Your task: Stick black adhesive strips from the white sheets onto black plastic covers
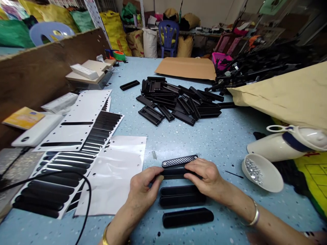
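Observation:
My left hand (145, 187) pinches the left end of a long black plastic piece (173, 173) between thumb and fingertips. At its right end, my right hand (204, 174) grips the same piece, fingers on top and thumb at the near side. Just beyond it lies another bar (180, 161) with a crosshatched face and a screw-like dot near each end. Closer to me are a pair of black bars (182, 196) side by side and a single black bar (187, 217). Sheets of black rounded strips (51, 190) lie left of my left hand, beside a white backing sheet (112, 170).
A heap of black plastic bars (173, 98) covers the table's middle. On the right are a white bowl (274, 178) of small shiny pieces, a white bottle (270, 146) on its side and a paper sack (281, 92). A black cable (89, 194) curves at lower left.

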`<state>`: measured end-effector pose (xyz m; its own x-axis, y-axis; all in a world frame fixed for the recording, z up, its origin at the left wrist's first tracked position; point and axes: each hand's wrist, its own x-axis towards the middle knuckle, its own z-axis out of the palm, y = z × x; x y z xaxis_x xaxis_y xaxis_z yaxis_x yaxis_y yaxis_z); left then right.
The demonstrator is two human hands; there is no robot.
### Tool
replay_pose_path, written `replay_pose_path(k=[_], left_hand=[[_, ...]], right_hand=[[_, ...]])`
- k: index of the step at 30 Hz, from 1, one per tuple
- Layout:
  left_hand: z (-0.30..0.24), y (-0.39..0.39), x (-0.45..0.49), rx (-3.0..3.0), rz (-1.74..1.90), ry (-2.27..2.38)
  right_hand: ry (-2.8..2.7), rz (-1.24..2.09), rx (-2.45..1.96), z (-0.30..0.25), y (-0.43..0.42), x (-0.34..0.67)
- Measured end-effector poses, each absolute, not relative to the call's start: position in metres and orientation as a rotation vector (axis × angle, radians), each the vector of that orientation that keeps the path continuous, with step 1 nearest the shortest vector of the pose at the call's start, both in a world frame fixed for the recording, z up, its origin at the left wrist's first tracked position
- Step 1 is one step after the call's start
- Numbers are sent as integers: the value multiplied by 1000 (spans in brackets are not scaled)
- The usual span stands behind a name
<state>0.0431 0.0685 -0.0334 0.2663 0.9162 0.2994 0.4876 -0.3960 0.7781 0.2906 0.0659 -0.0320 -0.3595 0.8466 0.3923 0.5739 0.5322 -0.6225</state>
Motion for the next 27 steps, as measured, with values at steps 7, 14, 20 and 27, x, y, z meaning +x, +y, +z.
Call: replay_pose_path(k=[7, 14, 20, 27], left_hand=[[-33, 69, 43, 2038, 1008, 1228], [-38, 70, 42, 2075, 1041, 1227], [-38, 70, 42, 2094, 1036, 1229], [-40, 72, 41, 2072, 1040, 1234]], right_hand=[[-1983, 624, -1168, -33, 65, 292], [-1897, 712, -1196, -34, 63, 293], [-1925, 661, -1156, -39, 64, 292], [-1872, 644, -1291, -29, 60, 306]])
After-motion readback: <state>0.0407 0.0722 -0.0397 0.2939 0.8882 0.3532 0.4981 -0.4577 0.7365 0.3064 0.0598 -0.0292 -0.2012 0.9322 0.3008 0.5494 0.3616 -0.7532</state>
